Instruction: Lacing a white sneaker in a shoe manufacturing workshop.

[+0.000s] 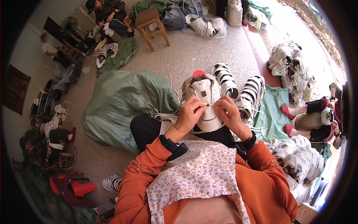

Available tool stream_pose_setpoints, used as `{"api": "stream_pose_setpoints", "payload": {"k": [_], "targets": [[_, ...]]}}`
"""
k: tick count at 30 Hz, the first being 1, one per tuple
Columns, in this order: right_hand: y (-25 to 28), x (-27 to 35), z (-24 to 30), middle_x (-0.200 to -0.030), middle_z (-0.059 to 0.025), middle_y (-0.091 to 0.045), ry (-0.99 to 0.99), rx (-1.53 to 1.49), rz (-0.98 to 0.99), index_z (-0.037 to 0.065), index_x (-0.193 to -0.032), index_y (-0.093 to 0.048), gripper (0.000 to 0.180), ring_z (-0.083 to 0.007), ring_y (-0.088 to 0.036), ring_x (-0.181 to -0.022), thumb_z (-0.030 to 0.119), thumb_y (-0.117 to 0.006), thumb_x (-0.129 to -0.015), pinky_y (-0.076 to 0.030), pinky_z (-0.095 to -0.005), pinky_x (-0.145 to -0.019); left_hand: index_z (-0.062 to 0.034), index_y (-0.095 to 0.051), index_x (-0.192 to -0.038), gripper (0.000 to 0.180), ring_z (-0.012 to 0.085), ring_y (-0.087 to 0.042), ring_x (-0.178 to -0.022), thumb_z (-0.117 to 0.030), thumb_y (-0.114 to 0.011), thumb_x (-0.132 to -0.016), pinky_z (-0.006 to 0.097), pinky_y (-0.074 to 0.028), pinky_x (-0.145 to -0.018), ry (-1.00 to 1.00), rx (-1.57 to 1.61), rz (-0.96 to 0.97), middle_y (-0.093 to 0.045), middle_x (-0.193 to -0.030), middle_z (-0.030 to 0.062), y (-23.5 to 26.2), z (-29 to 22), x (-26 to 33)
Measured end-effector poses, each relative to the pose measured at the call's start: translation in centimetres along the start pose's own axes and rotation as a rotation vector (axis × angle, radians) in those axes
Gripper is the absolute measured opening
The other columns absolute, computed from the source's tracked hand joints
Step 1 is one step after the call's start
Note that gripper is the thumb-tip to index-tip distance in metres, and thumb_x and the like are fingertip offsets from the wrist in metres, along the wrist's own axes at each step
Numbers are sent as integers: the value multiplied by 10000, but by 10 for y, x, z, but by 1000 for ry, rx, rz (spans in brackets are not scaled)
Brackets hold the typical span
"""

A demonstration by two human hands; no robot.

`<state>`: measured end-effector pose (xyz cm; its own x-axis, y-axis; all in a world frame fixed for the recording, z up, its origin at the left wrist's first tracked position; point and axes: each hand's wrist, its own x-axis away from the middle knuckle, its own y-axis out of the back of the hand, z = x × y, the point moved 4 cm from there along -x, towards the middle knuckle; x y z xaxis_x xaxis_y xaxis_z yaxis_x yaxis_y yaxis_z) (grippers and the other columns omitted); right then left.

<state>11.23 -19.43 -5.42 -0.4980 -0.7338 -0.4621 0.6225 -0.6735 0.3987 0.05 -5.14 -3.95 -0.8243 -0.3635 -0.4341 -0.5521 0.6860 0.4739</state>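
Note:
A white sneaker upper (pixel 209 121) with mesh and a grey-brown collar rests at my lap, toe toward me. My left hand (pixel 192 112) is closed in a pinch over its front opening. Facing it, my right hand (pixel 228 114) pinches at the other side of the opening. A thin white strand, seemingly a shoelace (pixel 209 105), shows between the fingertips; its ends are hidden. Just beyond the hands stand two rows of nested white uppers, one farther off (pixel 225 79) and one to the right (pixel 250 98), with loose laces hanging near the right one.
A large green sheet (pixel 126 108) bulges on my left. Piles of white uppers lie to the right (pixel 298 156) and far right (pixel 291 63). A wooden stool (pixel 151 24) stands ahead. Other people sit working at far left (pixel 108 16) and right (pixel 320 115). A red chair (pixel 80 188) is at lower left.

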Motion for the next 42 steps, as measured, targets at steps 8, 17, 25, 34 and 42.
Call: {"api": "stream_pose_setpoints", "payload": {"k": [8, 17, 25, 34, 42], "targets": [[7, -12, 2, -893, -110, -545, 106, 9, 192, 1, -955, -590, 90, -255, -580, -792, -15, -586, -866, -461, -315, -678, -27, -689, -892, 127, 117, -552, -708, 27, -712, -779, 241, -453, -619, -1, 6, 9, -546, -825, 23, 1, 2, 0], [6, -13, 3, -899, -102, -554, 91, 14, 196, -1, -943, -582, 63, -231, -582, -784, -8, -571, -881, -466, -315, -669, -29, -691, -897, 116, 111, -550, -718, 16, -710, -792, 238, -456, -629, 17, 14, 14, -543, -836, 18, -2, 4, 1], [9, -11, 0, -895, -137, -512, -42, -82, 200, -4, -952, -558, 82, -308, -552, -805, -3, -546, -872, -456, -347, -711, -29, -688, -902, 114, 109, -544, -715, 14, -706, -798, 232, -454, -632, 26, 17, 25, -535, -841, 17, -1, 4, 1], [9, -15, 4, -901, -146, -510, 30, -12, 211, -5, -959, -555, 86, -325, -550, -812, -6, -538, -875, -450, -352, -707, -32, -684, -893, 114, 110, -545, -721, 18, -708, -794, 235, -454, -633, 20, 24, 19, -532, -841, 17, -2, 5, 1], [5, -14, -1, -894, -132, -527, 31, -68, 209, 14, -946, -567, 68, -315, -560, -821, 18, -561, -878, -453, -347, -707, -28, -678, -882, 110, 111, -551, -730, 23, -708, -790, 237, -455, -635, 14, 10, 19, -533, -841, 16, -3, 6, 1]]}}
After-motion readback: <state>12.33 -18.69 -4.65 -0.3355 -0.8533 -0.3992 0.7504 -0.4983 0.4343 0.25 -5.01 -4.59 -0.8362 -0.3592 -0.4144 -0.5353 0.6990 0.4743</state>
